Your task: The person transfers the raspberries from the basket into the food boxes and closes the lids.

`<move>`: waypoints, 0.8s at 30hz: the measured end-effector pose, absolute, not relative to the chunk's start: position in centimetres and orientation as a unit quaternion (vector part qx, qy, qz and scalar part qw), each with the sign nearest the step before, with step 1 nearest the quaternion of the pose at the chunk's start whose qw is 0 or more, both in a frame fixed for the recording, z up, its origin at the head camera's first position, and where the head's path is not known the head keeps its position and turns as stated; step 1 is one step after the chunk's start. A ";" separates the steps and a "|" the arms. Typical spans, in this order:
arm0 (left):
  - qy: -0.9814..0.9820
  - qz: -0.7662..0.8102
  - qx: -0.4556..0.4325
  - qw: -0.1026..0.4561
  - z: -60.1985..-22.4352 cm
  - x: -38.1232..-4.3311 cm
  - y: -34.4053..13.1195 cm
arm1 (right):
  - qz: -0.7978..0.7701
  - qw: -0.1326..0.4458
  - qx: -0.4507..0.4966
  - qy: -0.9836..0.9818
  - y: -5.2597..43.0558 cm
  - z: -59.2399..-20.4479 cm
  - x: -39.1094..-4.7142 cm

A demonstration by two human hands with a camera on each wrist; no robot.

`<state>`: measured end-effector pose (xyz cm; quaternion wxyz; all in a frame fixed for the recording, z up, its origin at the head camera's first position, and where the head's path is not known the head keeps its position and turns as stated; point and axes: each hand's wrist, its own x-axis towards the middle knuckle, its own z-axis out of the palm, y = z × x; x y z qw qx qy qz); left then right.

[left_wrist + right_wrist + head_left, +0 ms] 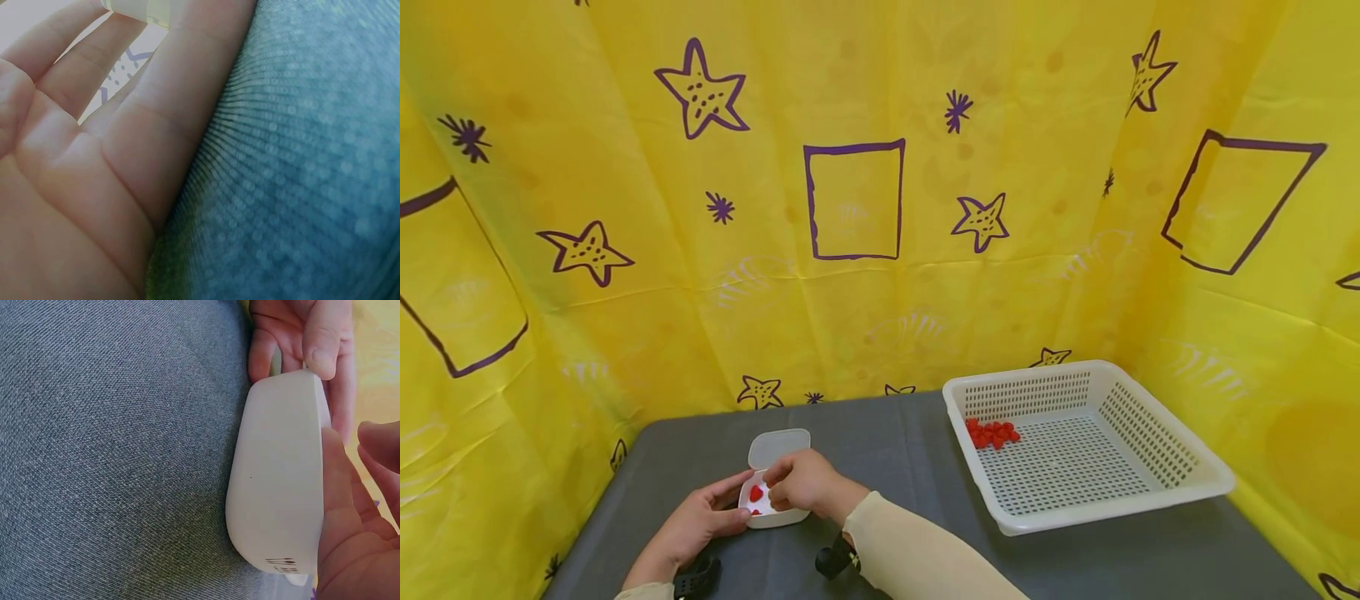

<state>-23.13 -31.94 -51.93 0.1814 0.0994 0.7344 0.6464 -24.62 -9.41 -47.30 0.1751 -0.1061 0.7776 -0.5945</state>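
A small white plastic box (778, 520) sits on the grey tabletop, its translucent lid (779, 448) flipped back. Red pieces (756, 493) lie inside. My left hand (700, 521) grips the box's left side, thumb at the front rim and fingers behind; in the left wrist view its fingers reach a pale edge at the top. Over the box's right part, my right hand (805, 483) dips its bent fingers past the rim. The right wrist view shows the thumb (337, 481) at the rim, apart from a finger (378, 440) above. Part of the box's inside is hidden behind this hand.
A large white perforated basket (1112, 503) stands on the right of the table (880, 450), with several red pieces (991, 433) gathered in its far left corner. Yellow patterned curtains (865, 333) close off the back and both sides.
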 end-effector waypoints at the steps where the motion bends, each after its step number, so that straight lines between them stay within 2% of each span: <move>1: 0.734 0.647 0.097 0.182 -51.9 -23.2 -31.9 | -0.600 0.178 -0.106 0.773 -9.4 -47.2 -24.6; 8: 0.743 0.637 0.097 0.182 -51.9 -23.4 -32.0 | -0.627 0.188 -0.099 0.749 -9.2 -45.4 -25.4; 15: 0.757 0.625 0.069 0.175 -51.6 -22.5 -32.5 | -0.658 0.199 -0.131 0.714 -8.5 -40.7 -26.7; 24: 0.762 0.625 0.066 0.159 -51.6 -23.1 -31.7 | -0.648 0.200 -0.218 0.702 0.0 -32.4 -29.0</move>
